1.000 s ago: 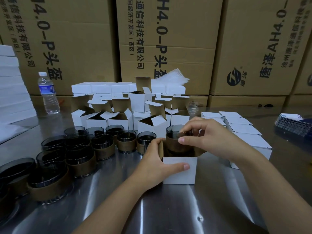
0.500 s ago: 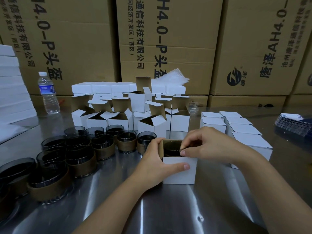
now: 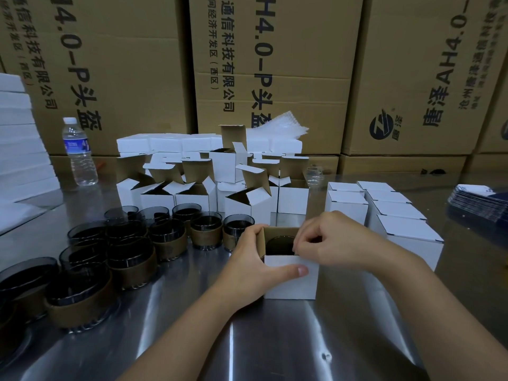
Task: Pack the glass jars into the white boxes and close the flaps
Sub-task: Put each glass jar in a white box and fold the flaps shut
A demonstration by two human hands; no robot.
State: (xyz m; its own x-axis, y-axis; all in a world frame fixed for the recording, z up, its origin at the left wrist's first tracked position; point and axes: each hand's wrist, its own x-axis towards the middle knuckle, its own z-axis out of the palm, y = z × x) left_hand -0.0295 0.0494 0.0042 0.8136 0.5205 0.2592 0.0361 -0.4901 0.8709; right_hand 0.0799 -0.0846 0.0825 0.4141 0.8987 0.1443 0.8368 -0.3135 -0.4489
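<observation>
A small white box (image 3: 291, 281) stands open on the steel table in front of me. My left hand (image 3: 251, 266) grips its left side, thumb across the front face. A dark glass jar (image 3: 279, 244) sits sunk inside the box, only its rim showing. My right hand (image 3: 330, 240) is curled over the box's right edge, fingertips at the jar's rim; whether they still pinch it I cannot tell. Several more dark jars with brown bands (image 3: 132, 259) stand to the left. Open white boxes (image 3: 192, 196) wait behind.
Closed white boxes (image 3: 395, 224) line up at the right. A water bottle (image 3: 79, 152) stands at the back left beside stacked white sheets (image 3: 16, 149). Big brown cartons (image 3: 275, 78) wall off the back. A pile of dark cards (image 3: 478, 202) lies far right.
My right hand lowered the jar from above the box down into it; the jar now sits deep inside. My left hand kept its grip on the box.
</observation>
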